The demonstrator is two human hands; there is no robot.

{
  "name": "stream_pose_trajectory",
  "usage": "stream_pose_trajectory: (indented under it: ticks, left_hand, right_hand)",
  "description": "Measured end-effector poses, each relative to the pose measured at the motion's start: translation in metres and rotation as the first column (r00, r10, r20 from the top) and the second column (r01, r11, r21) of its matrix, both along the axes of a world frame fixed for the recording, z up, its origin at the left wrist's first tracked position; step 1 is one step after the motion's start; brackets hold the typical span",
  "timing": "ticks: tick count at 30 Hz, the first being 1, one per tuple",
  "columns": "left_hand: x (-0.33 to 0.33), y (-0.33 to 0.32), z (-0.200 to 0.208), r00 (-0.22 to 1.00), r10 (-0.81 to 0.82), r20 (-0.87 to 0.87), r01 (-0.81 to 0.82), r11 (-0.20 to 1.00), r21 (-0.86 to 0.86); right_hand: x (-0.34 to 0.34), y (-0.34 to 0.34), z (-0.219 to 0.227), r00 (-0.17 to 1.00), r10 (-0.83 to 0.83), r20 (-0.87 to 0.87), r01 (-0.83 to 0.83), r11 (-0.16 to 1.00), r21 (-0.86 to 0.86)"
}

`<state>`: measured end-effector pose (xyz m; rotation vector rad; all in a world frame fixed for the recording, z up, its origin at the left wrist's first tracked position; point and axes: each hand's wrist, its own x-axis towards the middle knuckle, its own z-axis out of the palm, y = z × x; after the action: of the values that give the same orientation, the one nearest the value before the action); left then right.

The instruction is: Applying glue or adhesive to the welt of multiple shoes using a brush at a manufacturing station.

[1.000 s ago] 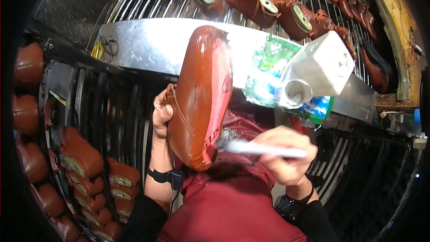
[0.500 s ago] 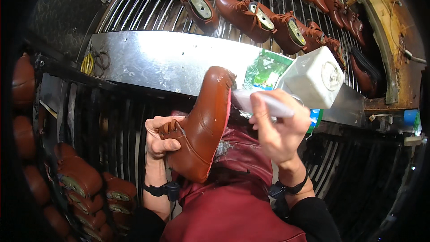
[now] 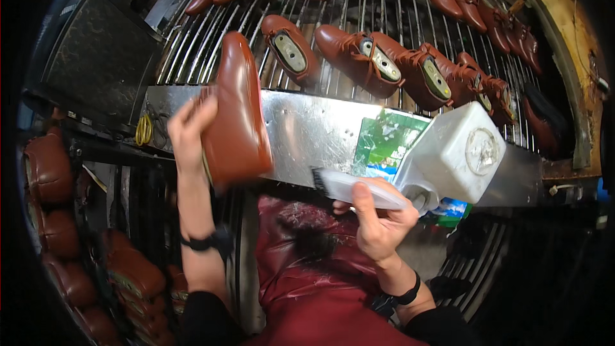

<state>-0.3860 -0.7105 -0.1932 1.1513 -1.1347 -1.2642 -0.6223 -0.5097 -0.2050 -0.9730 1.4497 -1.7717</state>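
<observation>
My left hand [image 3: 191, 129] is closed on a reddish-brown leather shoe [image 3: 238, 118], gripping its laced side. The shoe is raised over the left part of the metal ledge [image 3: 301, 122], toe pointing to the far side, with its edge slightly blurred. In my right hand [image 3: 386, 225] is a brush [image 3: 364, 192] with a pale, flat handle and dark bristles. It is held apart from the shoe, bristles toward the left, by the near edge of the ledge. Beside that hand a white plastic jug [image 3: 458, 154] lies tilted on its side upon a green printed sheet [image 3: 378, 147].
Beyond the ledge, brown lace-up shoes [image 3: 359, 64] stand in rows on a rack of metal bars [image 3: 291, 16]. More brown shoes [image 3: 131, 269] are stacked at lower left. A yellow coil [image 3: 143, 130] hangs at the ledge's left end. A wooden panel [image 3: 567, 57] borders the right.
My left hand has carried the shoe away from me and to the left, up over the ledge. The brush has come away from the shoe's edge. The view has shifted slightly.
</observation>
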Motion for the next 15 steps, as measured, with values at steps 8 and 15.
stream_pose_trajectory:
  ticks: [8, 15]
  left_hand:
    - [-0.056, -0.229, -0.030, 0.168, 0.091, 0.981, -0.104, 0.992, -0.074]
    - [-0.036, -0.158, -0.074, 0.416, 0.558, 0.718, -0.305, 0.830, -0.468]
  right_hand:
    - [-0.009, 0.017, 0.003, 0.978, -0.159, 0.137, 0.168, 0.984, -0.058]
    - [-0.016, 0.019, -0.016, 0.929, -0.200, 0.310, 0.184, 0.980, 0.081]
